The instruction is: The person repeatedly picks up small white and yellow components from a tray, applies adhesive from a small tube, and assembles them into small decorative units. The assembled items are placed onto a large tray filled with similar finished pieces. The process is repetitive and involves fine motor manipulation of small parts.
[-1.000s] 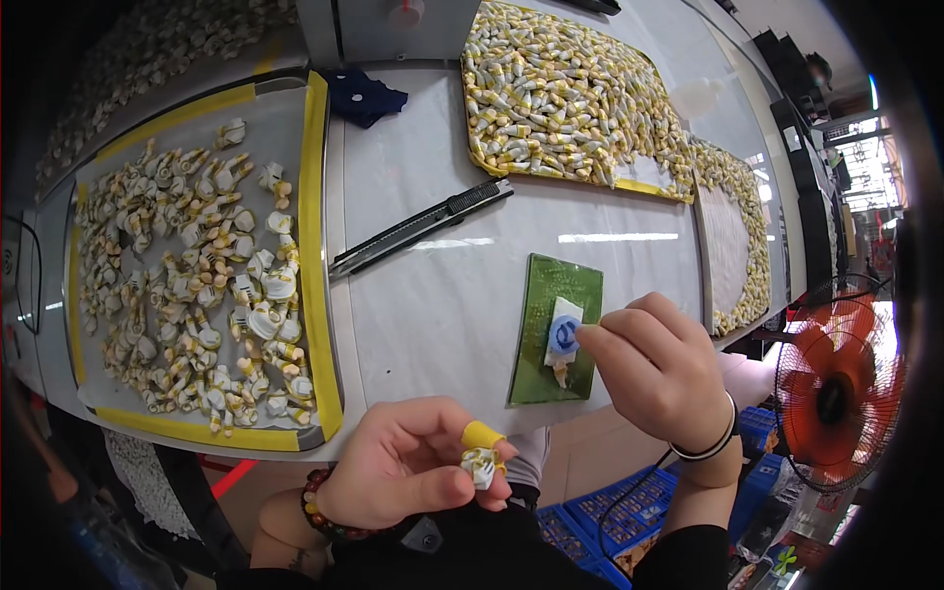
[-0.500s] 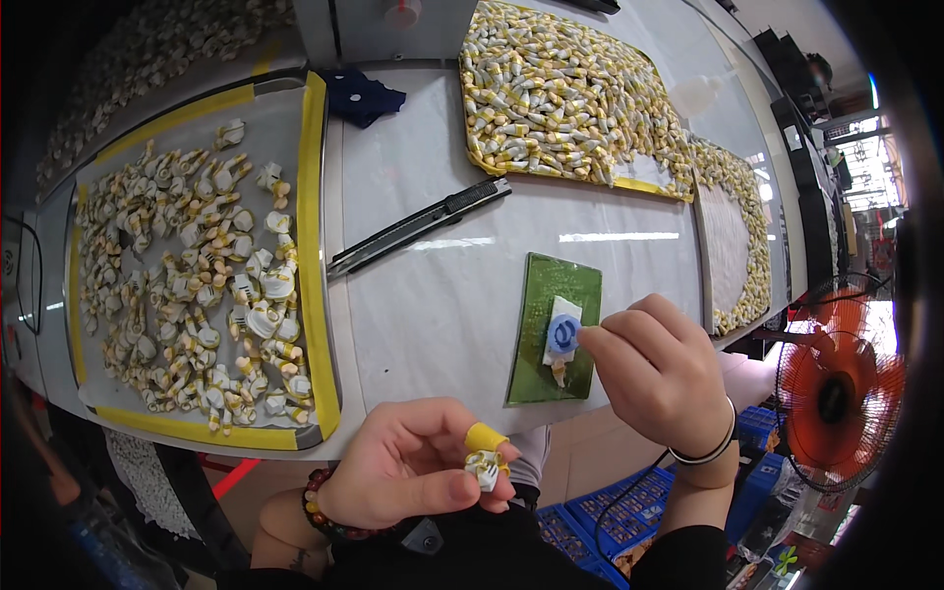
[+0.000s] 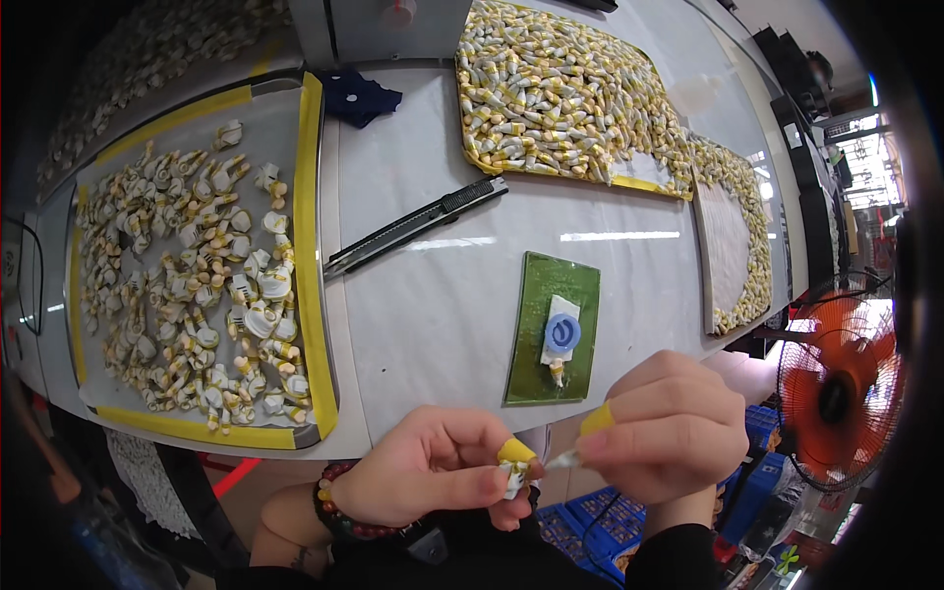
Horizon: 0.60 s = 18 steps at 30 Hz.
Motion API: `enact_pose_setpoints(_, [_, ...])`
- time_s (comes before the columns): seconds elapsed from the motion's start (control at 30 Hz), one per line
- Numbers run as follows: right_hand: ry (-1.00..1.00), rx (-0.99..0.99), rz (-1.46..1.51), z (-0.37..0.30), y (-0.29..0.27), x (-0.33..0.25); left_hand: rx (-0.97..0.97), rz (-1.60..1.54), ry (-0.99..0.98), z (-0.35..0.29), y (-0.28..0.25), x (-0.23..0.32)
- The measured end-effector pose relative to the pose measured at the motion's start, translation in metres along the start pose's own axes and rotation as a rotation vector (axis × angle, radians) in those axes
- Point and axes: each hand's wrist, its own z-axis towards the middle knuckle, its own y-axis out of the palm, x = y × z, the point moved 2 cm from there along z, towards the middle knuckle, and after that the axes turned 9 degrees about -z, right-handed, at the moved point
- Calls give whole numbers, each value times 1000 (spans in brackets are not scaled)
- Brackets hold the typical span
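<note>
Looking down from the head view, you see your left hand (image 3: 423,467) pinching a small white piece (image 3: 512,482) with dark marks between thumb and fingertips, just above the counter's near edge. Your right hand (image 3: 678,428) is clamped on a slender pale piece (image 3: 563,460), its tip aimed at the white one; blur hides whether the two touch, so you cannot tell. Your hands are near each other but apart, each with a yellow wrap (image 3: 514,451) on a finger.

The white piece looks light and fairly stiff, probably smooth enough to slip, so you do best to hold it by its broad sides and leave the marked face free. The slender piece seems light too and perhaps easily bent; grip it well back from the tip, without squeezing hard.

Beyond your hands, a green plate (image 3: 531,295) lies on the counter (image 3: 423,324), bearing a white pad (image 3: 565,303) with a blue round cup (image 3: 562,332) on top. To your left, a yellow-taped tray (image 3: 313,246) holds many loose white-and-yellow parts (image 3: 202,285).
</note>
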Motion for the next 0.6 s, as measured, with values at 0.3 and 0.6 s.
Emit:
enact_pose_setpoints(0.3, [-196,-89,-11,8,6,-4,-118,-87,-103,1,-4,-2])
enact_pose_setpoints(0.6, [-149,-98,-82,6,13,-8,-117,-140,-72,2,-4,-5])
